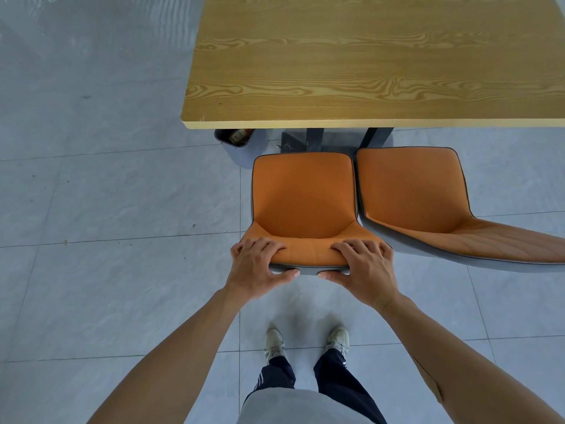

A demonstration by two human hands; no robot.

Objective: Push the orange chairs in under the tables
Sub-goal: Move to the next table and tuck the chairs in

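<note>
I can't see either chair's legs, and the second orange chair [428,194] runs off the right edge at its backrest. The wooden table [367,56] is cut off at the top and right; only dark parts of its base [315,139] show beneath the near edge. A grey bin [234,139] sits half hidden under the table's left corner, its contents too small to make out. The floor [107,209] is pale grey tile. My left hand [256,267] and right hand [363,267] each clamp the top of the near orange chair's [305,197] backrest, fingers over the front, thumbs behind. That chair stands just short of the table edge, seat not under it, just beside the second chair. My shoes [305,341] show below.
</note>
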